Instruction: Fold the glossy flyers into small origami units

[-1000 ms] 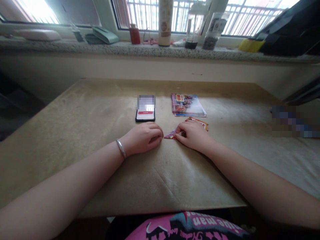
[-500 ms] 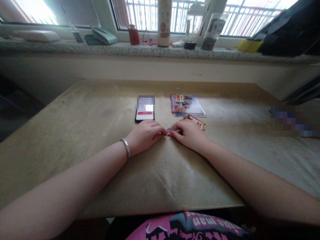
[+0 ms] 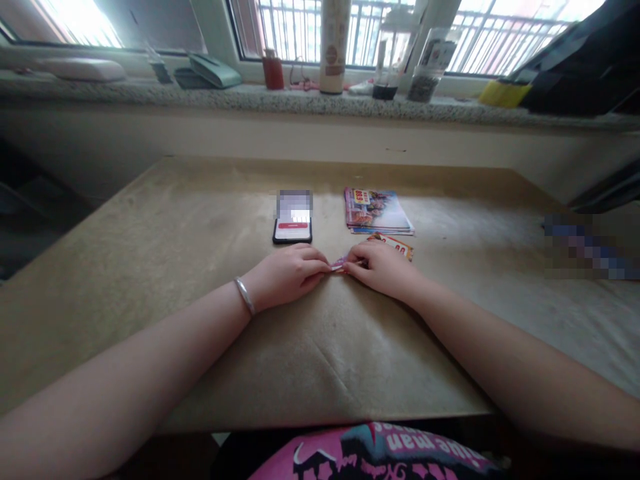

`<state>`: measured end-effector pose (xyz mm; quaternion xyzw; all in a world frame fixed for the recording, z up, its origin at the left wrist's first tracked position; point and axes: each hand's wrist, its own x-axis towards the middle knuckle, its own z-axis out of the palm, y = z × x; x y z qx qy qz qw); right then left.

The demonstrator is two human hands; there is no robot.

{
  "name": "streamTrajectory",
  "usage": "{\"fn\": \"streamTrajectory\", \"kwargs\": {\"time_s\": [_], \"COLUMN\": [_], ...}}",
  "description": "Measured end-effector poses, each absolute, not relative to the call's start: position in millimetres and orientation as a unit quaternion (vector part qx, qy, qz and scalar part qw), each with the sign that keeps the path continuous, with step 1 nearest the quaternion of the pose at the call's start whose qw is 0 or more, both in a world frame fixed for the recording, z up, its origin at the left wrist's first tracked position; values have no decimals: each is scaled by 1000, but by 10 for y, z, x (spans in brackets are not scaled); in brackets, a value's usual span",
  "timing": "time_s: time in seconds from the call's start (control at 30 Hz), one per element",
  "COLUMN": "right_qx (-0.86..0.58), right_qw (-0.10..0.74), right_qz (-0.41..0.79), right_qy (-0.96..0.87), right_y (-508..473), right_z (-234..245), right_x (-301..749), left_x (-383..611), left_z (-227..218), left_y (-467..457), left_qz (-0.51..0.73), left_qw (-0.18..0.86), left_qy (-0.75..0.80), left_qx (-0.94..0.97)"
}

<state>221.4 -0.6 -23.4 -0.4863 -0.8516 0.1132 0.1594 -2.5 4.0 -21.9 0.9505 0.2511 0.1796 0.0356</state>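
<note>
Both of my hands rest on the table over a small printed paper piece (image 3: 401,247), orange-edged with red digits, part of which shows beyond my knuckles. My left hand (image 3: 286,275), with a silver bangle at the wrist, pinches its left tip between thumb and fingers. Curled over the middle of the paper, my right hand (image 3: 383,268) grips it close to that tip and hides much of it. A smartphone (image 3: 293,233) with a lit screen lies just beyond my left hand. Behind my right hand is a stack of colourful printed leaflets (image 3: 384,213).
The table (image 3: 240,373) has a tan cover and runs back to the wall. On the stone windowsill (image 3: 295,100) stand a red bottle (image 3: 273,69), a tall pale cylinder (image 3: 333,53) and clear containers. A blurred-out object (image 3: 590,247) lies at the right.
The view has shifted slightly. At the left tip, a pale edge of the paper now shows between my fingers, where coloured print showed before. Both hands keep their hold.
</note>
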Motion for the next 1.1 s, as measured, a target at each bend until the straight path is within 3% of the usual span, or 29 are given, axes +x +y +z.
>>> {"fn": "streamTrajectory", "kwargs": {"time_s": [0.27,0.67,1.1], "right_qx": [-497,-527,-539], "right_qw": [127,144,121], "right_qz": [82,74,53], "right_qy": [-854,-834,-832], "right_y": [19,39,13], "right_z": [-220,-274,-234], "right_x": [2188,2203,2168], "left_x": [1,131,157], "left_z": [-229,-206,-188], "left_y": [9,-146,-139], "left_qz": [162,138,138], "left_qw": [-56,-141,-127], "left_qy": [222,276,290], "left_qx": [960,941,939]}}
